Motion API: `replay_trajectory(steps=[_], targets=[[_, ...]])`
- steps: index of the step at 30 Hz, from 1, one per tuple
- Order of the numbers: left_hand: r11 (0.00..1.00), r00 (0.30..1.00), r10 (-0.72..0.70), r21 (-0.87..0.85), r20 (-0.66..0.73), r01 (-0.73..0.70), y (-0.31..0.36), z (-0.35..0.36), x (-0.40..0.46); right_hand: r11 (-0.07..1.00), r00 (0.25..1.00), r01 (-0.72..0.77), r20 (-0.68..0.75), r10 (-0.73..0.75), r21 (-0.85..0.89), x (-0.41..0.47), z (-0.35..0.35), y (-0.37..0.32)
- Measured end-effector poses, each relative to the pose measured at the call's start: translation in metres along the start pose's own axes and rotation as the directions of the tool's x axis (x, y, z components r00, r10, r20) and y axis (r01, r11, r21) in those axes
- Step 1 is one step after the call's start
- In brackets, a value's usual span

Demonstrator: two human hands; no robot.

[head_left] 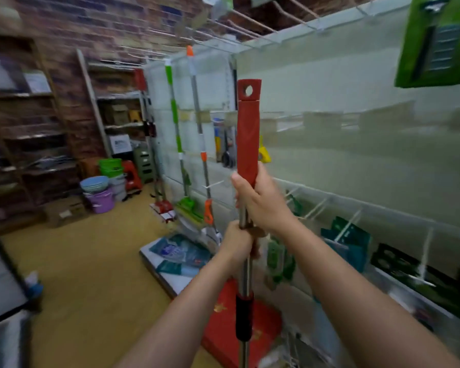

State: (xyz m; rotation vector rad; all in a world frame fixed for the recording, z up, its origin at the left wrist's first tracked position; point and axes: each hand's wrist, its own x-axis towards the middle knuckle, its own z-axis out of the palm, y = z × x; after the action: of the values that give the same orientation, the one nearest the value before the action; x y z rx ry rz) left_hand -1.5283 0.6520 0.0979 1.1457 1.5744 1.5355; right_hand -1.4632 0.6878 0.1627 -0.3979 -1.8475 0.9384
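Head view: left hand (237, 243), right hand (261, 201), each grip tight round mop pole (247, 134); rack (356, 160) rightward, open floor (91, 261) leftward.

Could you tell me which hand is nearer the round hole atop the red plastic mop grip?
Right. The right hand holds the red plastic grip low down, below the round hole; the left hand grips the steel pole farther down.

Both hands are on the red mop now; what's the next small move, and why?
Probably lift the mop and steer its top hole toward the wall panel where the green mop and orange mop hang. The right hand grips the red grip, the left hand the steel pole below, and the hole sits on no hook.
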Motion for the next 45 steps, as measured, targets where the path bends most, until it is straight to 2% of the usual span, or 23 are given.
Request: replay_trajectory(steps=[3,6,8,15,19,24,31,38,43,45], targets=[[0.997,0.977,0.074,0.002,-0.201,-0.075,0.003,-0.067,0.031,0.998,0.994,0.037,0.103,-0.043,0.056,0.051,0.063,0.005],[0.988,0.903,0.143,0.001,-0.405,-0.156,0.005,-0.122,0.064,0.994,0.979,0.062,0.190,-0.078,0.091,0.103,0.122,0.012],[0.984,0.854,0.162,0.018,-0.494,-0.177,0.006,-0.156,0.092,0.992,0.969,0.062,0.232,-0.087,0.113,0.138,0.157,0.018],[0.974,0.743,0.219,0.099,-0.632,-0.202,0.008,-0.266,0.194,0.967,0.926,0.086,0.339,-0.166,0.240,0.253,0.258,0.053],[0.964,0.656,0.258,0.148,-0.710,-0.219,-0.001,-0.322,0.247,0.955,0.885,0.075,0.422,-0.196,0.287,0.307,0.311,0.075],[0.936,0.601,0.348,0.229,-0.719,-0.268,-0.018,-0.387,0.312,0.952,0.846,0.067,0.488,-0.213,0.300,0.374,0.378,0.111],[0.944,0.627,0.323,0.194,-0.709,-0.266,-0.045,-0.505,0.425,0.956,0.850,0.062,0.488,-0.201,0.286,0.477,0.486,0.161],[0.961,0.700,0.267,0.133,-0.662,-0.241,-0.043,-0.614,0.548,0.981,0.886,0.070,0.440,-0.145,0.182,0.595,0.578,0.195],[0.977,0.744,0.203,0.076,-0.636,-0.201,-0.044,-0.684,0.636,0.979,0.899,0.094,0.407,-0.160,0.179,0.682,0.636,0.229],[0.979,0.753,0.203,0.102,-0.626,-0.179,-0.042,-0.707,0.672,0.978,0.912,0.106,0.376,-0.167,0.177,0.718,0.660,0.247]])
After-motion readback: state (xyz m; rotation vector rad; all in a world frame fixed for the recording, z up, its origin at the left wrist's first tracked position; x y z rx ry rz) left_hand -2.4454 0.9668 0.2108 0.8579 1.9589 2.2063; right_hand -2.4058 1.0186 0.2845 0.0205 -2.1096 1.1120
